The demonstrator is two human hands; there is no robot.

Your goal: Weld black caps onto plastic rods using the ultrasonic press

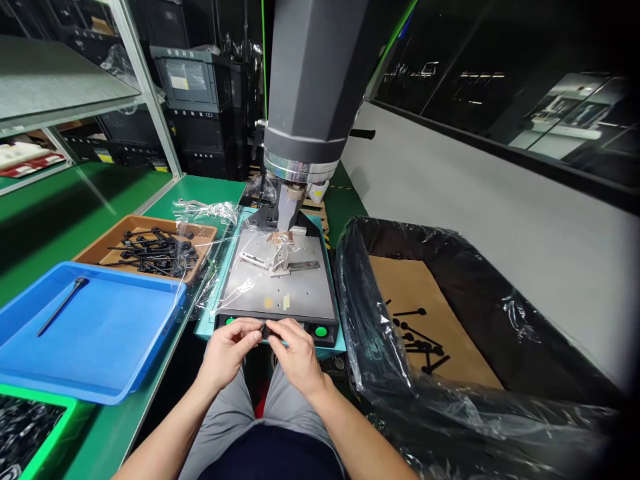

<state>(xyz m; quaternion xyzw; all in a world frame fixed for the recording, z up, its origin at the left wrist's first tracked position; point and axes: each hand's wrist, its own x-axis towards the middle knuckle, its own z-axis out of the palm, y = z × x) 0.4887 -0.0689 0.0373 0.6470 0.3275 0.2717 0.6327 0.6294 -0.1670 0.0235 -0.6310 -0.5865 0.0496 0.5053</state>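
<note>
On my feed I see the green bench (153, 200) running left of the steel plate (250, 297) and the plastic-lined bin (367, 317) crowding the plate's right edge; my room to move is the gap before its front edge. The machine head (307, 87) hangs above it. The bin holds black rods (425, 346) on cardboard (460, 333); left of the plate, the blue tray (95, 347) holds one rod, the closer brown tray (203, 235) a heap. By the plate's front edge, the left hand (224, 350) and right hand (297, 352) pinch a small dark piece (265, 331), mostly hidden.
</note>
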